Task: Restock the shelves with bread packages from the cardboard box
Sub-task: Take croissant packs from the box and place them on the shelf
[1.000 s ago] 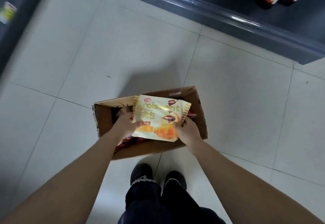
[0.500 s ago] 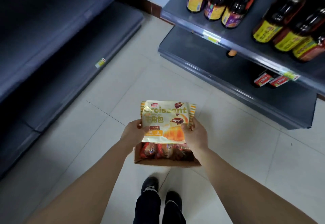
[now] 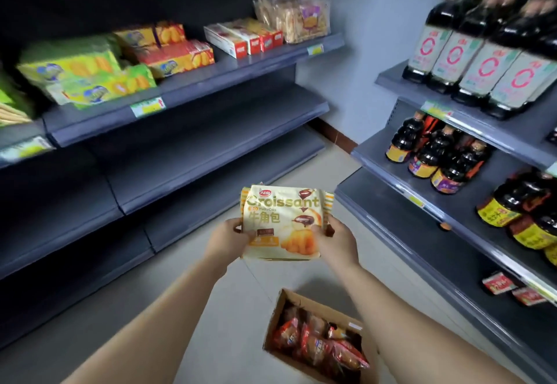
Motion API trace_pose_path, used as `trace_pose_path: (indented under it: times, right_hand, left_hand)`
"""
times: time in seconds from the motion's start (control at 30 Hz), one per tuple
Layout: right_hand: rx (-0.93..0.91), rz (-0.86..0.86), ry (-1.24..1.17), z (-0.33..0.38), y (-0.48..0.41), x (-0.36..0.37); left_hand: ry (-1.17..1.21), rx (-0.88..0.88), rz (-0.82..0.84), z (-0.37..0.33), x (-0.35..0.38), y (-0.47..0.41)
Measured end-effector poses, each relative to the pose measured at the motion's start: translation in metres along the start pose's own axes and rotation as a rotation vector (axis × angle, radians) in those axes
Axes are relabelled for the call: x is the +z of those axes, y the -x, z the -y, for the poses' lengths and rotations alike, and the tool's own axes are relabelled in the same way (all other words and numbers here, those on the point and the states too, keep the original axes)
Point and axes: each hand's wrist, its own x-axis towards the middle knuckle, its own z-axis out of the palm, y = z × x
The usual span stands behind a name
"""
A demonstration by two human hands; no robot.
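A yellow croissant package [image 3: 283, 221] is held upright in mid-air, its printed front facing me; a second package edge shows behind it. My left hand [image 3: 227, 239] grips its lower left edge and my right hand [image 3: 336, 240] grips its lower right edge. Below and to the right, the open cardboard box [image 3: 281, 308] stands on the tiled floor with several red bread packages [image 3: 319, 343] inside. Bare dark grey shelves [image 3: 211, 154] run along the left, level with the package.
The upper left shelf [image 3: 193, 82] carries biscuit boxes and wafer packs. On the right, a shelf unit [image 3: 422, 199] holds dark sauce bottles [image 3: 437, 154] on several levels and small red packets low down. A light wall closes the aisle end.
Both hands lifted the croissant package up out of the box to chest height. My view rose from the floor to the shelves, and the box now lies lower right.
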Motion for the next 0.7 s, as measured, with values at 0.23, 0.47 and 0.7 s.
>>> trace_pose_path:
  times: [0.23, 0.47, 0.7]
  right_hand:
    - [-0.187, 0.037, -0.053, 0.125, 0.001, 0.048]
    - [-0.397, -0.053, -0.157, 0.253, 0.015, 0.097]
    - [-0.518, -0.027, -0.301, 0.369, 0.024, 0.136]
  left_hand:
    - [0.067, 0.083, -0.165, -0.032, -0.127, 0.008]
    - [0.032, 0.252, -0.328, -0.065, -0.25, 0.015]
    - [0.031, 0.349, -0.497, -0.097, -0.358, 0.018]
